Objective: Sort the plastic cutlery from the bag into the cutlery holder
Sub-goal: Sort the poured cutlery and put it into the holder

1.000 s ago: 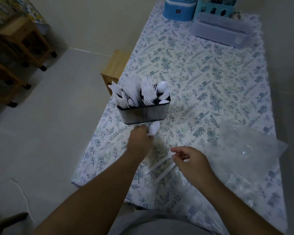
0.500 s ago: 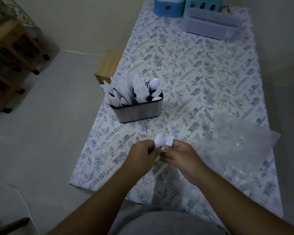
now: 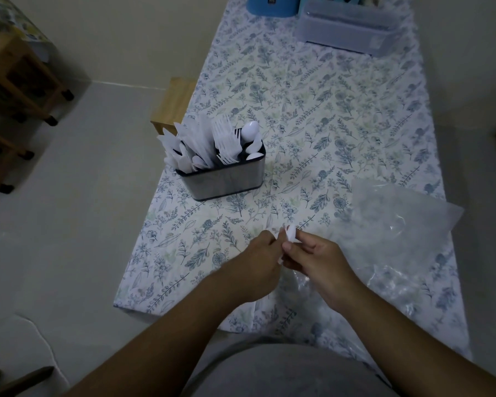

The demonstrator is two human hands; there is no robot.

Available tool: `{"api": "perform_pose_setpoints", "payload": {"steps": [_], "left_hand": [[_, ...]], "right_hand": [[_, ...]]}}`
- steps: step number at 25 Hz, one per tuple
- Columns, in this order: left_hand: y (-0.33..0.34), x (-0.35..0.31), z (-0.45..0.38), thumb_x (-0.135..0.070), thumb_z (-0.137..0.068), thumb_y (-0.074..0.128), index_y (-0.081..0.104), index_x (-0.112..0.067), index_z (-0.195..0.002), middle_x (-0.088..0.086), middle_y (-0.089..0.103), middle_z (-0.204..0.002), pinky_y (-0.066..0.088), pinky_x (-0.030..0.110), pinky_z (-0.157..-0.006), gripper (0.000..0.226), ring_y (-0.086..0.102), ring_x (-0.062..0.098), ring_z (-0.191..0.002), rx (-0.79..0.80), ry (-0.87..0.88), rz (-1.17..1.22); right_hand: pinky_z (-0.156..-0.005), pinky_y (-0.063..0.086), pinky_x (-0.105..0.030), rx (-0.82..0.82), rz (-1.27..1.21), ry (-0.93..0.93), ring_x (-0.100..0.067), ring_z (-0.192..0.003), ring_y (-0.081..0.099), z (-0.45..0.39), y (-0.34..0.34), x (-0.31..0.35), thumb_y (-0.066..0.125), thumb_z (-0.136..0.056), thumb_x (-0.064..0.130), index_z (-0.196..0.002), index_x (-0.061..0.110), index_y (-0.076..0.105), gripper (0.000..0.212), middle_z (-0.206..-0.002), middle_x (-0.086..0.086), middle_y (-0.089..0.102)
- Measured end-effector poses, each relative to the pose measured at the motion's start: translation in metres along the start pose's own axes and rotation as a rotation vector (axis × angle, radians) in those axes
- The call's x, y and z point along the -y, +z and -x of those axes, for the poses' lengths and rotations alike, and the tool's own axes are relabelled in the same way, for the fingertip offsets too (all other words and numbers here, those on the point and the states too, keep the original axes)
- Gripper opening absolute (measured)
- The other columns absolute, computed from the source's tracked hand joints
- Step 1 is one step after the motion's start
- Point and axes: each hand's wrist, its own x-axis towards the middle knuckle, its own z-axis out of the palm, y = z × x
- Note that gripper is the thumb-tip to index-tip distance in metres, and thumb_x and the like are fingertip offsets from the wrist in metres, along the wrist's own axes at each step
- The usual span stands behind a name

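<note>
A metal cutlery holder (image 3: 226, 183) stands on the floral tablecloth, packed with white plastic knives, forks and spoons in separate sections. Nearer to me, my left hand (image 3: 259, 260) and my right hand (image 3: 312, 257) meet above the table, both gripping white plastic spoons (image 3: 291, 234) whose bowls stick up between the fingers. The handles are mostly hidden by my hands. A clear plastic bag (image 3: 395, 224) lies crumpled to the right of my hands.
At the table's far end stand a grey lidded box (image 3: 347, 24) and a blue container (image 3: 272, 5). A small wooden stool (image 3: 173, 103) sits by the table's left edge. Wooden carts (image 3: 17, 81) stand on the floor at left.
My hands came together from apart. The spoon in my left hand and those my right hand lifted off the table are now held together, upright.
</note>
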Motion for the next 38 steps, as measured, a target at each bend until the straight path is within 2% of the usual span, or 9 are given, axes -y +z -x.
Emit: {"api": "perform_pose_setpoints", "payload": {"steps": [3,6,9,12,15,20,27,34,38], "left_hand": [[-0.002,-0.006,-0.002,-0.006,-0.098,0.044,0.046,-0.009,-0.143,0.008,0.044,-0.105,0.047,0.032,-0.085,0.046,0.047,0.020,-0.096,0.006,0.045,0.037],[0.000,0.003,-0.010,-0.021,-0.095,0.058,0.055,-0.014,-0.135,0.006,0.054,-0.111,0.052,0.036,-0.088,0.041,0.054,0.019,-0.102,-0.177,-0.180,0.064],[0.011,0.018,-0.012,-0.025,-0.089,0.069,0.057,-0.015,-0.123,0.006,0.059,-0.112,0.053,0.038,-0.086,0.037,0.057,0.023,-0.105,-0.157,-0.325,-0.011],[0.022,0.024,-0.008,-0.014,-0.092,0.066,0.058,-0.015,-0.120,0.008,0.063,-0.109,0.051,0.028,-0.080,0.029,0.059,0.022,-0.101,-0.199,-0.308,-0.033],[0.014,0.007,-0.004,-0.020,-0.093,0.067,0.062,-0.024,-0.122,-0.003,0.065,-0.097,0.047,0.013,-0.068,0.029,0.063,0.007,-0.082,-0.292,-0.328,0.238],[0.016,-0.020,0.004,-0.013,-0.092,0.069,0.072,-0.038,-0.116,-0.010,0.068,-0.093,0.054,0.019,-0.080,0.035,0.066,0.005,-0.085,-0.207,-0.132,0.556],[0.007,-0.018,0.000,-0.004,-0.094,0.058,0.070,-0.060,-0.097,0.000,0.060,-0.104,0.046,0.018,-0.087,0.057,0.060,0.004,-0.097,-0.055,-0.175,0.642],[0.012,-0.031,-0.006,-0.011,-0.088,0.049,0.074,-0.030,-0.109,0.000,0.056,-0.098,0.057,0.037,-0.084,0.038,0.059,0.014,-0.091,-0.109,-0.096,0.472],[0.011,-0.044,-0.006,0.004,-0.087,0.047,0.069,-0.005,-0.094,-0.002,0.046,-0.084,0.039,0.016,-0.069,0.024,0.050,0.012,-0.077,-0.072,0.022,0.268]], "right_hand": [[-0.077,0.058,-0.028,-0.064,0.007,0.028,-0.023,-0.095,0.074,0.005,-0.012,-0.007,0.068,-0.095,0.019,-0.127,0.019,0.070,0.032,-0.102,-0.007,0.079],[-0.080,0.059,-0.035,-0.127,-0.053,0.034,-0.017,-0.079,0.068,0.010,-0.020,-0.010,0.065,-0.097,0.014,-0.124,0.019,0.071,0.029,-0.084,-0.003,0.077],[-0.083,0.061,-0.036,-0.153,-0.034,0.039,-0.018,-0.080,0.070,0.012,-0.027,-0.012,0.070,-0.092,0.009,-0.133,0.016,0.066,0.042,-0.091,-0.008,0.078],[-0.076,0.061,-0.031,-0.194,0.000,0.043,-0.021,-0.085,0.073,0.012,-0.034,-0.013,0.076,-0.088,0.009,-0.138,0.014,0.062,0.052,-0.098,-0.012,0.079],[-0.075,0.063,-0.033,-0.203,0.039,0.026,-0.022,-0.089,0.077,0.014,-0.031,-0.012,0.075,-0.089,0.008,-0.138,0.015,0.062,0.051,-0.096,-0.006,0.081],[-0.095,0.058,-0.050,-0.116,-0.107,0.014,-0.030,-0.101,0.075,0.011,-0.029,-0.013,0.070,-0.091,0.005,-0.141,0.008,0.056,0.052,-0.108,-0.016,0.078],[-0.090,0.060,-0.045,-0.023,-0.036,0.034,-0.032,-0.099,0.076,0.022,-0.035,-0.014,0.071,-0.088,-0.003,-0.130,0.013,0.066,0.045,-0.104,-0.017,0.079],[-0.086,0.061,-0.039,-0.084,-0.030,-0.024,-0.026,-0.098,0.076,0.027,-0.036,-0.013,0.066,-0.093,-0.001,-0.128,0.019,0.067,0.041,-0.103,-0.009,0.080],[-0.090,0.061,-0.043,-0.097,0.083,-0.051,-0.028,-0.095,0.075,0.025,-0.035,-0.013,0.071,-0.088,-0.002,-0.133,0.020,0.065,0.051,-0.097,-0.016,0.079]]}}
